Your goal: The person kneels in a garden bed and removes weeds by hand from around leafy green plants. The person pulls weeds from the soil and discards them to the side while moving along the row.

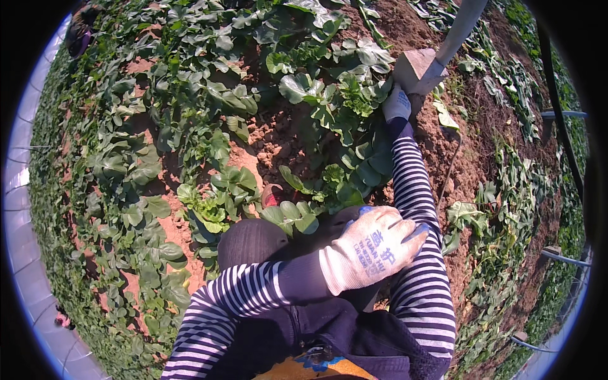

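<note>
My left hand [370, 247], in a whitish knit work glove with blue on the fingertips, crosses in front of my body. Its fingers bend over the black-and-white striped sleeve [415, 190] of my right forearm and press together against the cloth. Stretched far forward, my right hand [397, 104] wears a similar pale glove with a dark cuff. It reaches the near left side of a grey block [418, 69] at the foot of a slanting grey post [462, 28]. The block and shadow hide those fingers, so their grip does not show.
Leafy green plants [304, 88] grow close around my knees [250, 244] and across the left side. Reddish-brown soil [459, 171] lies cloddy beside my right arm. A dark upright pole [557, 107] and several pale curved tubes [563, 256] stand at the right edge.
</note>
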`<control>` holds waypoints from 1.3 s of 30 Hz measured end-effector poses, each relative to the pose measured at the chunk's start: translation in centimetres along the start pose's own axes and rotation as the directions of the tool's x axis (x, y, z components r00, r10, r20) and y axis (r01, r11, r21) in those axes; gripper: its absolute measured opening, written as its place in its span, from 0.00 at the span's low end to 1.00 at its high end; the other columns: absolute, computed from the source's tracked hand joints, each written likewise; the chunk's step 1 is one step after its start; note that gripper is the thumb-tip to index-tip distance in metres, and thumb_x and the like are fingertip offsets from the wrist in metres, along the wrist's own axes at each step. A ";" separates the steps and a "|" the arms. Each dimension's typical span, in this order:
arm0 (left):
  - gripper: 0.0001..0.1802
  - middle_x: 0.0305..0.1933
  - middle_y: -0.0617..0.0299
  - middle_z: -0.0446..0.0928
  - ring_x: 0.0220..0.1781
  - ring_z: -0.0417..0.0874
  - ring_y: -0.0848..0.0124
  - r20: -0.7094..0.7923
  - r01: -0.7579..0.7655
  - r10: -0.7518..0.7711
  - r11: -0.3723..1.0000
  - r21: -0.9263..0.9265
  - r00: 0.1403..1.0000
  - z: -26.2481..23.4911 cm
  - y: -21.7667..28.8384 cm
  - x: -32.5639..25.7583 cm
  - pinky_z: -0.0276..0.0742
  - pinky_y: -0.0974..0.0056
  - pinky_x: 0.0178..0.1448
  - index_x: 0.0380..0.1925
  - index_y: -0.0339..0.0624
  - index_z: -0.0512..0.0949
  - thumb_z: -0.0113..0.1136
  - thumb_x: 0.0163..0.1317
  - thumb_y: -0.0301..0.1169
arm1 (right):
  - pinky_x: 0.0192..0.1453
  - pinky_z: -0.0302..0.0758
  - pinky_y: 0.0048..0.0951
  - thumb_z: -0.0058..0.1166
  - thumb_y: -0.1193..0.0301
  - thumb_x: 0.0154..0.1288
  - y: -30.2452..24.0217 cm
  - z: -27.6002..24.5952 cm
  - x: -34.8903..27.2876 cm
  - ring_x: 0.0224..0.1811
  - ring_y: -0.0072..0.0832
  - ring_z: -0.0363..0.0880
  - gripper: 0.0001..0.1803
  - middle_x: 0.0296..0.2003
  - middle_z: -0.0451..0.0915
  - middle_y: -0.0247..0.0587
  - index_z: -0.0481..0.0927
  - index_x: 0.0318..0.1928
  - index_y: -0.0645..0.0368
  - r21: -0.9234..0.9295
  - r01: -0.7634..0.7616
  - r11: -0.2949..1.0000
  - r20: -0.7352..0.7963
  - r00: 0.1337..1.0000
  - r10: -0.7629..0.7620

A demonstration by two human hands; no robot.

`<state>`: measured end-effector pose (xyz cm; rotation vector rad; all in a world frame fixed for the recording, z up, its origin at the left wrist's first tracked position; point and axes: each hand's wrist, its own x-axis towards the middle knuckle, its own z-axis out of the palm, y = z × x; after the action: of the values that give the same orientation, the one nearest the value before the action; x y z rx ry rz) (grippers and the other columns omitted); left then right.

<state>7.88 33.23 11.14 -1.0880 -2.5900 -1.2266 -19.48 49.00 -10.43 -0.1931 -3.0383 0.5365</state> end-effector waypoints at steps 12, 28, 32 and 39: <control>0.24 0.45 0.60 0.76 0.48 0.78 0.62 0.090 -0.055 0.048 0.995 0.080 0.995 0.5 0.4 -0.7 0.73 0.56 0.57 0.50 0.47 0.76 0.63 0.51 0.39 | 0.39 0.78 0.33 0.50 0.69 0.70 11.7 -11.6 -6.4 0.34 0.26 0.79 0.10 0.35 0.81 0.42 0.77 0.47 0.61 0.838 -0.053 0.542 0.065 0.998 -0.002; 0.23 0.46 0.62 0.76 0.50 0.77 0.64 0.167 -0.023 0.009 0.997 0.079 0.986 1.1 0.5 -0.8 0.71 0.56 0.59 0.49 0.47 0.77 0.64 0.52 0.39 | 0.56 0.74 0.39 0.56 0.69 0.59 2.1 -2.6 -2.7 0.53 0.43 0.77 0.26 0.50 0.78 0.52 0.71 0.59 0.56 0.013 0.231 0.973 0.136 0.963 -0.231; 0.22 0.43 0.61 0.76 0.48 0.77 0.64 0.119 -0.046 0.035 0.995 0.092 0.992 0.8 0.2 -0.7 0.73 0.56 0.57 0.48 0.46 0.77 0.63 0.52 0.38 | 0.55 0.74 0.40 0.51 0.69 0.62 0.4 -2.0 -0.8 0.53 0.44 0.77 0.24 0.49 0.78 0.52 0.70 0.59 0.54 -0.029 0.260 0.965 0.087 0.963 -0.257; 0.19 0.38 0.62 0.75 0.42 0.78 0.65 0.115 -0.053 0.044 0.996 0.076 0.992 1.1 0.2 -0.8 0.75 0.60 0.54 0.44 0.44 0.79 0.61 0.52 0.36 | 0.52 0.76 0.44 0.31 0.66 0.71 -1.7 -0.8 0.8 0.52 0.44 0.79 0.18 0.52 0.78 0.50 0.73 0.52 0.56 -0.217 0.099 0.971 0.211 0.976 -0.053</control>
<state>8.83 33.63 10.22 -1.2315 -2.6510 -1.0725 -20.46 47.81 -9.10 -0.0297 -3.2868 0.2142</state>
